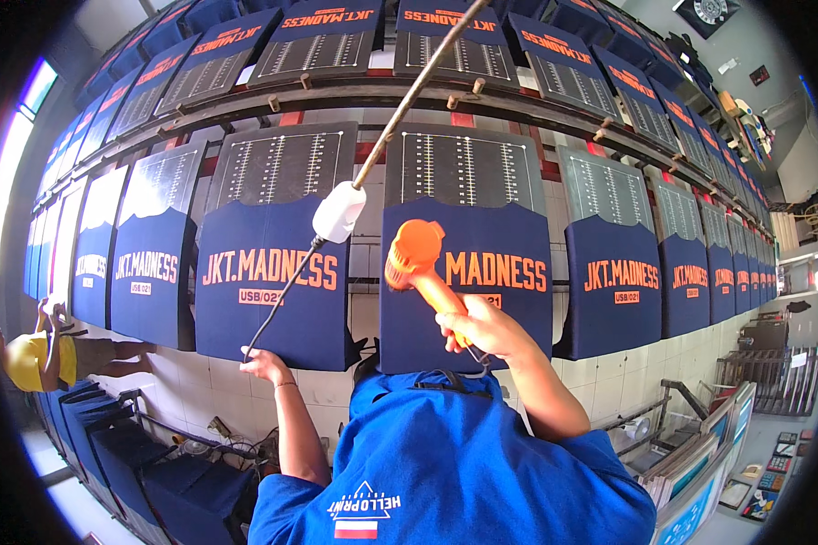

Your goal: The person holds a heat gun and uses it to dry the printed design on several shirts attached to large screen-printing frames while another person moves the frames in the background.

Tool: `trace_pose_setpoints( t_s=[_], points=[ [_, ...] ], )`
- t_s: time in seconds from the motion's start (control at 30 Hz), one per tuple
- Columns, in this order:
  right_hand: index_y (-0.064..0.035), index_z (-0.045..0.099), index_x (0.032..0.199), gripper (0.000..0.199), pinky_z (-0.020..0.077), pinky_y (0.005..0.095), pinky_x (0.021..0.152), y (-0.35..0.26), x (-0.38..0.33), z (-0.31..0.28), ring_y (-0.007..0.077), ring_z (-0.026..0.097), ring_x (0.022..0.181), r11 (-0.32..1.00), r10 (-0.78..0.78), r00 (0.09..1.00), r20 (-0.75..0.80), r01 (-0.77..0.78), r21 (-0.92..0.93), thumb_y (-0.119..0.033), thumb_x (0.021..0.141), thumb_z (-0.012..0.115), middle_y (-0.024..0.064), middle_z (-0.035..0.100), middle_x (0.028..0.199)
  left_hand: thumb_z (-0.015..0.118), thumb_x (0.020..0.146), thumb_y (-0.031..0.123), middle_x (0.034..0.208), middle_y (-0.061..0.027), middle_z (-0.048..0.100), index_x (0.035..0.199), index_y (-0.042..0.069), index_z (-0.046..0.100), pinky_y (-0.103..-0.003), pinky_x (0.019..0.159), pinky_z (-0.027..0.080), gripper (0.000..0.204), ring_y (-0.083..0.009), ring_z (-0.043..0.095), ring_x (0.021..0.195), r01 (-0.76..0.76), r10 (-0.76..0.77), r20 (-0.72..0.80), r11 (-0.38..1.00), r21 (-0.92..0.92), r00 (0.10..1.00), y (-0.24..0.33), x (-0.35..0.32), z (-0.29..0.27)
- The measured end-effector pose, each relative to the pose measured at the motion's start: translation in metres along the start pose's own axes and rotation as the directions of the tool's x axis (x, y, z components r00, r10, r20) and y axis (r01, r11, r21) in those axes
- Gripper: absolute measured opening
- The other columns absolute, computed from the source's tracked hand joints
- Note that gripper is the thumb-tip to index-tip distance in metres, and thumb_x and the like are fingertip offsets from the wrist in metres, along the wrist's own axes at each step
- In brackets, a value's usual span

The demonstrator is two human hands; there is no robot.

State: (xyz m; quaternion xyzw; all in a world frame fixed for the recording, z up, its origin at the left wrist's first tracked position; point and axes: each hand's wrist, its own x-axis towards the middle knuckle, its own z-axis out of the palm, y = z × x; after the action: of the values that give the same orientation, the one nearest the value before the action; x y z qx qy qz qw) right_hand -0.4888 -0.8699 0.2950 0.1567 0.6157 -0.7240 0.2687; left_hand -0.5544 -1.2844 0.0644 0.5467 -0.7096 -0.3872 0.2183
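Two hands at work, centre of frame, before rows of navy printed shirts stretched on boards.

Right hand (482, 331): fingers wrapped tight round the handle of an orange heat gun (415, 257), nozzle end aimed at the orange lettering of the centre shirt (468, 272), very near or touching it; which, I cannot tell.

Left hand (262, 363): closed on a black cord (282, 295) rising to a white plug block (339, 212), which hangs from a rope (409, 95) running toward the top of frame.

Risks, as I judge them:
- Scorched print or cloth, if the gun dwells in one spot.
- Cord dragging across the shirt at left (273, 272), smearing ink if it is wet.
- Plug block pulled loose by a hard tug from the left hand.
- Cord slack catching a lower board corner.

Second person in yellow (36, 359), far left, well apart.
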Motion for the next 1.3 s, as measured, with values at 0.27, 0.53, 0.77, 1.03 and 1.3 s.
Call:
trace_pose_setpoints(
  t_s=[0.27,0.53,0.77,1.03,1.3],
  points=[
    [0.0011,0.054,0.096,0.032,0.0498,0.0256,0.055,0.011,-0.06,-0.026,0.0127,0.061,0.062,0.999,0.022,0.963,-0.27,-0.033,-0.037,-0.028,0.089,0.064,0.0062,0.058,0.078,0.041,0.096,0.049,0.107,-0.0372,0.055,0.119,-0.008,0.036,-0.054,0.081,0.048,0.062,-0.0493,0.059,0.095,-0.002,0.002,-0.001,1.0,0.002,1.0,0.001,-0.004,0.0],
    [0.0002,0.052,0.096,0.027,0.0497,0.0253,0.055,0.014,-0.089,-0.051,0.0127,0.06,0.06,0.998,0.039,0.98,-0.196,-0.028,0.061,-0.025,0.091,0.06,0.0045,0.056,0.074,0.041,0.094,0.055,0.11,-0.0367,0.056,0.119,-0.007,0.037,-0.054,0.086,0.048,0.067,-0.0496,0.059,0.099,0.029,-0.028,-0.022,0.998,0.064,0.999,-0.007,0.01,0.001],
    [0.0011,0.051,0.098,0.029,0.0494,0.0267,0.054,0.024,-0.085,-0.061,0.0129,0.06,0.059,0.999,0.037,0.992,-0.124,-0.039,-0.019,-0.026,0.092,0.06,0.0048,0.057,0.075,0.042,0.093,0.056,0.108,-0.0345,0.058,0.119,-0.006,0.039,-0.056,0.084,0.047,0.067,-0.0482,0.06,0.096,0.015,-0.005,-0.049,0.98,0.199,0.999,-0.003,0.006,0.004],
    [0.0003,0.051,0.097,0.026,0.0489,0.0261,0.054,0.03,-0.084,-0.066,0.0123,0.059,0.059,1.0,0.002,0.996,-0.084,0.0,0.018,-0.024,0.093,0.06,0.004,0.056,0.075,0.041,0.095,0.052,0.105,-0.0312,0.06,0.117,-0.006,0.041,-0.054,0.08,0.049,0.062,-0.0467,0.062,0.09,-0.105,0.106,0.004,0.977,0.186,0.994,-0.019,0.016,0.002],
    [0.0005,0.052,0.093,0.026,0.0497,0.0261,0.054,0.035,-0.094,-0.064,0.0124,0.059,0.059,0.999,-0.026,0.991,-0.132,0.023,-0.03,-0.024,0.092,0.061,0.0047,0.056,0.076,0.036,0.097,0.048,0.105,-0.0345,0.06,0.114,-0.008,0.041,-0.051,0.084,0.051,0.059,-0.0458,0.062,0.097,-0.034,0.047,-0.062,0.98,0.195,0.997,-0.017,0.018,0.008]
  ],
)
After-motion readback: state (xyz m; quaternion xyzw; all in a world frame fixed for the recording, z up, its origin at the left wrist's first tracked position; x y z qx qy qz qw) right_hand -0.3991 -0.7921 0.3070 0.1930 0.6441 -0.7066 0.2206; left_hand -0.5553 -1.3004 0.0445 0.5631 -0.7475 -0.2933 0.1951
